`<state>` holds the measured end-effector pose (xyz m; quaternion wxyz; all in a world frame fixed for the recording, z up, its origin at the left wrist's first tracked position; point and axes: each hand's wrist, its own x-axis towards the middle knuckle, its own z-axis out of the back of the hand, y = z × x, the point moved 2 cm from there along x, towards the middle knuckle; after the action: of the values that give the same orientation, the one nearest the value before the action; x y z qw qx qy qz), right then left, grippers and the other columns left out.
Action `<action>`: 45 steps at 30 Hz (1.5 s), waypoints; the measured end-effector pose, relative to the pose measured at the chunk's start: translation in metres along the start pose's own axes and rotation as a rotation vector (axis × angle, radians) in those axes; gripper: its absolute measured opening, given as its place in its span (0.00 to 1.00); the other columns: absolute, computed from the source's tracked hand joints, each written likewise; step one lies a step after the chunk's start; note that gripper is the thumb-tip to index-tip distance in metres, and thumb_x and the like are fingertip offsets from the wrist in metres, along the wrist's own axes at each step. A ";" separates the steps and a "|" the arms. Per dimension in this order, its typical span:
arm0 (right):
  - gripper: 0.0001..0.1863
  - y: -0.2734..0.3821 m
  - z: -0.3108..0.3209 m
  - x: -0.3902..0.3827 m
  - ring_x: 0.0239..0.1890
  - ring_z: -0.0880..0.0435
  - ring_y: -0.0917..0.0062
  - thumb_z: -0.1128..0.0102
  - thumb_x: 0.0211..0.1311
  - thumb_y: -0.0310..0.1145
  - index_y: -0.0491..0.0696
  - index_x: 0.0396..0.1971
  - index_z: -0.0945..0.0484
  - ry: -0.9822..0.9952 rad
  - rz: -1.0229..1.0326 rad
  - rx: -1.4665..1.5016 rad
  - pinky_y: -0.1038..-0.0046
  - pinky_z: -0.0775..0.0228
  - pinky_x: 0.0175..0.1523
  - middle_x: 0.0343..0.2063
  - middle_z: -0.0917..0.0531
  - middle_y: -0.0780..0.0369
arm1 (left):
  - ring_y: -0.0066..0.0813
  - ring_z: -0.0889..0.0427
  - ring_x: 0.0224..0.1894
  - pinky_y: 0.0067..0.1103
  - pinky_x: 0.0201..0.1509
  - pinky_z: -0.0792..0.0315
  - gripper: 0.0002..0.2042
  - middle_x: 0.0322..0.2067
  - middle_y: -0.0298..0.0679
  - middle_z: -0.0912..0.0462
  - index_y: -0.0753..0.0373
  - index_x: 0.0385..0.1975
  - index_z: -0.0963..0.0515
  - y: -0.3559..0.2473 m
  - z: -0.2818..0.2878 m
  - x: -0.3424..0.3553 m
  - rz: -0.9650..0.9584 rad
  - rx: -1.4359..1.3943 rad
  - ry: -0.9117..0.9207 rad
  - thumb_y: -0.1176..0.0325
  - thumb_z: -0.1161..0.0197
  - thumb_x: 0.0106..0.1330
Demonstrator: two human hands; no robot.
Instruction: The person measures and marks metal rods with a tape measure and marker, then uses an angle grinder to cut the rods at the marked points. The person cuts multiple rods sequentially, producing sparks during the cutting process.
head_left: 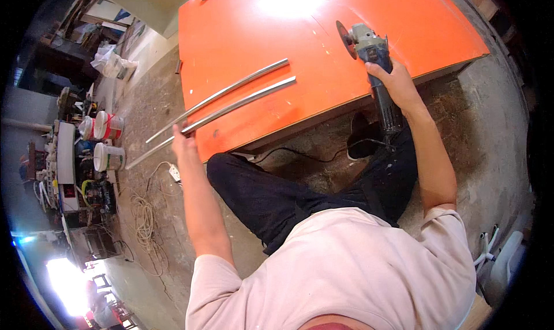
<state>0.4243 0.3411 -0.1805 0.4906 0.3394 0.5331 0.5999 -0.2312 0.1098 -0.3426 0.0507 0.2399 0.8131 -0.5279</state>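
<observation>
My right hand (398,84) is wrapped round the body of an angle grinder (378,58), which is held upright near the right part of an orange board (323,93). The grinder's disc (345,39) faces left, and its dark rear handle end points down toward my knee. Two long thin metal tubes (248,101) lie side by side, slanting across the board and jutting past its left edge. My left hand (184,144) is at the nearer tube, by the board's left corner. Motion blurs its fingers, so I cannot tell whether they grip the tube.
A black cable (300,152) runs below the board, between my legs. On the floor at left are a white power socket (174,172), a coiled cord (144,220) and several white buckets (108,157). Cluttered tools stand beyond them. White metal legs (490,243) are at lower right.
</observation>
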 end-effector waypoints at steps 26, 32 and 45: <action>0.41 -0.059 -0.044 0.091 0.55 0.11 0.48 0.28 0.63 0.55 0.37 0.64 0.25 0.013 0.070 -0.638 0.53 0.21 0.60 0.51 0.12 0.42 | 0.46 0.39 0.83 0.51 0.85 0.52 0.31 0.81 0.39 0.34 0.45 0.80 0.33 0.187 -0.216 -0.098 -1.144 1.764 0.669 0.38 0.56 0.86; 0.43 -0.062 -0.059 0.114 0.54 0.12 0.42 0.30 0.63 0.56 0.28 0.59 0.27 0.061 0.008 -0.838 0.49 0.20 0.59 0.47 0.13 0.36 | 0.49 0.43 0.85 0.53 0.86 0.52 0.31 0.83 0.40 0.37 0.45 0.82 0.35 0.184 -0.225 -0.096 -1.101 1.766 0.649 0.39 0.58 0.87; 0.42 -0.036 -0.077 0.154 0.53 0.11 0.41 0.30 0.63 0.55 0.31 0.61 0.26 0.089 0.040 -0.856 0.48 0.21 0.59 0.47 0.12 0.37 | 0.53 0.46 0.86 0.52 0.86 0.51 0.37 0.85 0.46 0.45 0.47 0.86 0.44 0.195 -0.288 -0.026 -1.105 1.820 0.524 0.34 0.67 0.86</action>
<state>0.3163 0.4615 -0.2488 0.5521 0.0894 0.2499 0.7904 -0.0724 0.4193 -0.3708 -0.5636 -0.1053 0.0998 -0.8132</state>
